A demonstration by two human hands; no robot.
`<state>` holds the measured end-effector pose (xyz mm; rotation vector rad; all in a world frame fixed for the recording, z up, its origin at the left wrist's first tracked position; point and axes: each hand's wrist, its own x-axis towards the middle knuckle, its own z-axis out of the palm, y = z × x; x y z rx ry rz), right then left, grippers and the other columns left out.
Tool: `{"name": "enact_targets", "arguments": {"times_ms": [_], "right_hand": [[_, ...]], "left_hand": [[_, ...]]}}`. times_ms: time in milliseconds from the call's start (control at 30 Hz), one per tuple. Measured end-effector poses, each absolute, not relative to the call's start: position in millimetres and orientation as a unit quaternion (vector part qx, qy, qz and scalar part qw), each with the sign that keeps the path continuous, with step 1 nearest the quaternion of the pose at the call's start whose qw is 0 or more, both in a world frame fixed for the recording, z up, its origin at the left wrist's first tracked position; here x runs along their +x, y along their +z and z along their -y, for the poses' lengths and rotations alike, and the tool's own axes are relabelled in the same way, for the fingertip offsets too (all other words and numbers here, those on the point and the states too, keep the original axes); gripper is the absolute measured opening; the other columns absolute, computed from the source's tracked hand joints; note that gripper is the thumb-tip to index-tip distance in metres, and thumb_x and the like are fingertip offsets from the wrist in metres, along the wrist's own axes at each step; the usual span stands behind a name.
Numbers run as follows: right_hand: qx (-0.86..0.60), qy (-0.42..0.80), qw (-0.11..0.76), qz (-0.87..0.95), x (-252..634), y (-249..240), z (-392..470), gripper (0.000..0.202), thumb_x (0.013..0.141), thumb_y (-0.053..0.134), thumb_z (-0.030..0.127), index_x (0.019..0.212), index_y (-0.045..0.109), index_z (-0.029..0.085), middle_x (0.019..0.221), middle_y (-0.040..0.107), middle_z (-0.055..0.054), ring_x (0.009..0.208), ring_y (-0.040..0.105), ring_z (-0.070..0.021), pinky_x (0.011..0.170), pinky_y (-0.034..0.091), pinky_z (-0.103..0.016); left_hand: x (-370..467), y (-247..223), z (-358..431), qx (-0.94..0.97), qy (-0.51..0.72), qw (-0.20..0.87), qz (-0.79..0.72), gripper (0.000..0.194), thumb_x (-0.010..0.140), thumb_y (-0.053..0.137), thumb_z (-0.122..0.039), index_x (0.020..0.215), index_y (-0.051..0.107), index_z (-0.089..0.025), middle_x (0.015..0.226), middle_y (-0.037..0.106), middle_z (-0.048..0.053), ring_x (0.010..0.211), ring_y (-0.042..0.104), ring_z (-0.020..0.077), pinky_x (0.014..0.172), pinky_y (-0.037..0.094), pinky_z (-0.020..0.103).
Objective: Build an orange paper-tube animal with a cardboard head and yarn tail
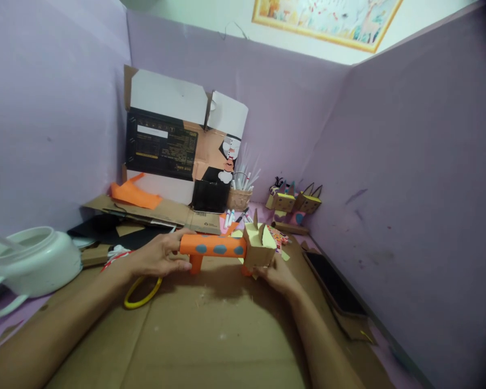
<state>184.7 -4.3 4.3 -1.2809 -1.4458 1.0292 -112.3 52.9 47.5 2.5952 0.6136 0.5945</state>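
Between my hands stands a cardboard toy animal (213, 246), with an orange tube body, grey spots and orange legs. Its boxy brown head (260, 254) with pointed ears is at the right end. My left hand (166, 256) is closed around the rear end of the tube, thumb low and fingers behind. My right hand (276, 274) grips the head from its right side and below; most of its fingers are hidden behind the head. A yellow ring (142, 303), perhaps scissor handles or tape, lies below my left wrist.
A white mug-like pot (40, 265) stands at the left. A flattened printed box (162, 143) leans on the back wall beside a cup of markers (240, 199). Two cardboard animal figures (284, 202) stand at the back right. A dark phone (335, 283) lies along the right wall.
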Motion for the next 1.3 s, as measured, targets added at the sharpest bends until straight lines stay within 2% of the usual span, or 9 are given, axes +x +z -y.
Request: {"name": "enact_targets", "arguments": {"times_ms": [200, 333, 467, 567, 667, 833, 967, 1100, 1300], "right_hand": [[-0.511, 0.425, 0.454, 0.593, 186, 5, 5, 0.020, 0.055, 0.070, 0.017, 0.073, 0.063, 0.016, 0.071, 0.067, -0.001, 0.067, 0.060, -0.0182, 0.063, 0.048, -0.029], [-0.502, 0.439, 0.458, 0.588, 190, 5, 6, 0.038, 0.048, 0.070, 0.008, 0.084, 0.065, 0.018, 0.085, 0.070, -0.002, 0.081, 0.063, -0.0218, 0.074, 0.048, -0.033], [-0.498, 0.399, 0.556, 0.533, 202, 3, 0, 0.038, 0.048, 0.060, 0.003, 0.082, 0.068, 0.019, 0.086, 0.071, -0.003, 0.082, 0.064, -0.0235, 0.073, 0.048, -0.034], [-0.506, 0.335, 0.647, 0.461, 213, 2, -6, 0.034, 0.057, 0.055, 0.012, 0.088, 0.067, 0.023, 0.090, 0.071, -0.001, 0.085, 0.063, -0.0202, 0.075, 0.047, -0.032], [-0.489, 0.320, 0.705, 0.401, 214, 4, -7, 0.023, 0.071, 0.056, 0.028, 0.091, 0.065, 0.023, 0.090, 0.070, -0.002, 0.085, 0.063, -0.0186, 0.074, 0.046, -0.031], [-0.440, 0.374, 0.698, 0.423, 196, 7, -2, 0.041, 0.078, 0.052, 0.052, 0.098, 0.067, 0.020, 0.101, 0.068, -0.008, 0.089, 0.062, -0.0207, 0.075, 0.045, -0.032], [-0.432, 0.382, 0.685, 0.445, 188, 4, -1, 0.046, 0.079, 0.048, 0.058, 0.102, 0.065, 0.022, 0.106, 0.067, -0.007, 0.093, 0.061, -0.0223, 0.080, 0.044, -0.035], [-0.437, 0.351, 0.672, 0.484, 187, 0, 0, 0.044, 0.083, 0.043, 0.055, 0.109, 0.062, 0.025, 0.120, 0.060, -0.005, 0.107, 0.055, -0.0254, 0.084, 0.044, -0.038], [-0.411, 0.309, 0.657, 0.552, 182, 2, 4, 0.049, 0.079, 0.051, 0.052, 0.120, 0.055, 0.026, 0.132, 0.051, -0.004, 0.123, 0.042, -0.0287, 0.097, 0.037, -0.042]], "left_hand": [[-113, 47, -54, 0.932, 0.199, 0.196, -0.229, 0.025, 0.078, 0.059, -0.026, 0.101, 0.064, -0.021, 0.118, 0.049, 0.007, 0.104, 0.052, 0.0220, 0.089, 0.043, 0.032], [-113, 47, -56, 0.935, 0.200, 0.191, -0.221, 0.026, 0.077, 0.060, -0.028, 0.102, 0.065, -0.021, 0.118, 0.050, 0.006, 0.103, 0.053, 0.0224, 0.090, 0.043, 0.032], [-114, 49, -56, 0.939, 0.191, 0.182, -0.220, 0.027, 0.077, 0.059, -0.026, 0.103, 0.064, -0.021, 0.117, 0.051, 0.007, 0.103, 0.054, 0.0222, 0.090, 0.043, 0.031], [-114, 50, -55, 0.942, 0.181, 0.176, -0.223, 0.027, 0.077, 0.059, -0.025, 0.104, 0.064, -0.021, 0.118, 0.051, 0.007, 0.103, 0.055, 0.0224, 0.089, 0.043, 0.030], [-114, 50, -56, 0.944, 0.175, 0.167, -0.223, 0.027, 0.078, 0.059, -0.028, 0.104, 0.064, -0.022, 0.120, 0.050, 0.006, 0.103, 0.055, 0.0225, 0.089, 0.043, 0.030], [-115, 49, -58, 0.944, 0.178, 0.163, -0.225, 0.028, 0.078, 0.059, -0.028, 0.104, 0.065, -0.022, 0.122, 0.050, 0.006, 0.104, 0.055, 0.0226, 0.091, 0.043, 0.031], [-114, 50, -57, 0.943, 0.178, 0.165, -0.226, 0.027, 0.077, 0.060, -0.025, 0.103, 0.066, -0.022, 0.121, 0.051, 0.006, 0.103, 0.055, 0.0222, 0.091, 0.043, 0.030], [-113, 51, -57, 0.942, 0.183, 0.173, -0.221, 0.026, 0.077, 0.060, -0.026, 0.102, 0.066, -0.022, 0.118, 0.052, 0.005, 0.101, 0.056, 0.0215, 0.089, 0.043, 0.030], [-113, 50, -59, 0.943, 0.183, 0.176, -0.214, 0.020, 0.079, 0.058, -0.029, 0.094, 0.068, -0.019, 0.116, 0.052, 0.007, 0.101, 0.055, 0.0209, 0.089, 0.043, 0.030]]}}
